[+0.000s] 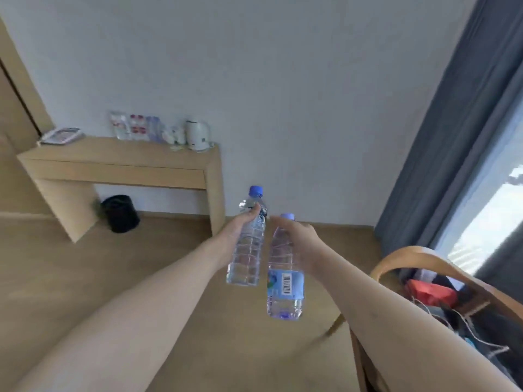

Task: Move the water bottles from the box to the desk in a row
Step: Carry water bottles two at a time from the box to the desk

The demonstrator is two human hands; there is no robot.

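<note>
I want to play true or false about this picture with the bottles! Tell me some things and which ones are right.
1. Each hand holds one water bottle. True: the left hand grips the dark-capped bottle, and the right hand grips the pale-capped bottle.
2. Both bottles stand on the desk. False: they are held in the air, away from the desk.
3. A white kettle sits on the desk. True.
4. The bin on the floor is red. False: it is black.
5. A phone lies at the desk's left end. True.
</note>
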